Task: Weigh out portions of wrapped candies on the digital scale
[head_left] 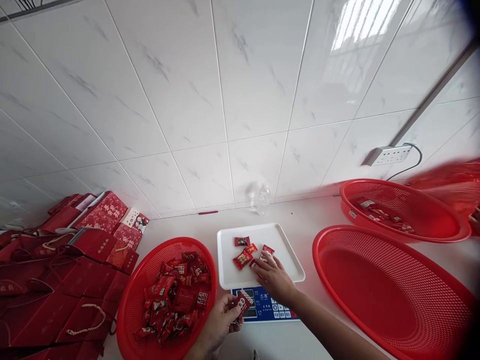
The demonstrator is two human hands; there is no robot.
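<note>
My left hand (222, 322) is closed on a red wrapped candy (244, 302), in front of the scale; something dark red also shows lower between its fingers. My right hand (275, 281) reaches over the white tray (290, 250) of a digital scale, fingers stretched out and touching small red wrapped candies (267, 251) there. Several more candies (243, 258) lie beside its fingertips. Part of the scale's blue panel (264, 302) is covered by my right wrist. Left of the tray stands a red basket (125, 300) with a heap of similar wrapped candies (182, 295).
Red gift boxes (86, 280) with rope handles crowd the left side. At right is a red plastic basket (367, 295); behind it, another basket (347, 200) holds a few packets. A clear plastic object (263, 199) stands by the tiled wall, under a power strip (390, 155) further right.
</note>
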